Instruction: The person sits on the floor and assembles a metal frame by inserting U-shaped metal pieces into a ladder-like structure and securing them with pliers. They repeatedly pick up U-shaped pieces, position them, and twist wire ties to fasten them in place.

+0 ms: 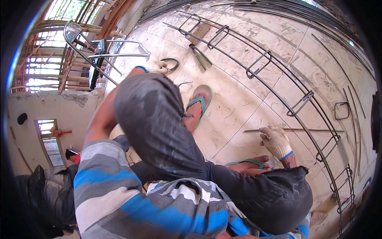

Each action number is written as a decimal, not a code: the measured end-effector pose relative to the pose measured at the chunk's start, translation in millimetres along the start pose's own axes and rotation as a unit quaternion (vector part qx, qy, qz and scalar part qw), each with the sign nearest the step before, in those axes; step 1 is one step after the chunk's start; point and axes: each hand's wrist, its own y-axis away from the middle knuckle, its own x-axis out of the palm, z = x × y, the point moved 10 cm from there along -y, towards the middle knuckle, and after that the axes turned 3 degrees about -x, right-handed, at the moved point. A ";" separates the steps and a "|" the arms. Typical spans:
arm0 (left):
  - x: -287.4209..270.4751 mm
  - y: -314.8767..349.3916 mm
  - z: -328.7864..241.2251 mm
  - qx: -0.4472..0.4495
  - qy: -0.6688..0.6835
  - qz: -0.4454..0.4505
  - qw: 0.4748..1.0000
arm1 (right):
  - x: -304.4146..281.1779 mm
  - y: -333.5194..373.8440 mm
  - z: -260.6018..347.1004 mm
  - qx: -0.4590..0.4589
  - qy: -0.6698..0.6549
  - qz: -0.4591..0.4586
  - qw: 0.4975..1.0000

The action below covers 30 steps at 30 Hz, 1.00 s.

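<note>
My left hand (156, 67), in a pale work glove, is past my left knee with its fingers closed at a dark wire ring (176, 64). The part of the ring at the fingers is hidden. Nearby on the tiles lie pincers with green handles (205, 59). My right hand (275, 140), also gloved, is low by my right foot with curled fingers over a thin straight steel rod (310, 129). The rod shows on both sides of the glove. Beyond both hands stretches a long reinforcing-bar cage (260, 77) with square stirrups tied along it.
A loose square stirrup (342, 110) lies beyond the cage at the right. Long steel bars (278, 10) are piled along the far edge. A brick-like block (199, 32) sits by the cage's far end. At the upper left stands a metal-framed chair (101, 53).
</note>
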 end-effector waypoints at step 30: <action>101.7 -95.7 -163.8 0.654 0.008 -0.174 0.736 | 2.3 -134.7 70.4 0.219 -0.187 -0.021 0.957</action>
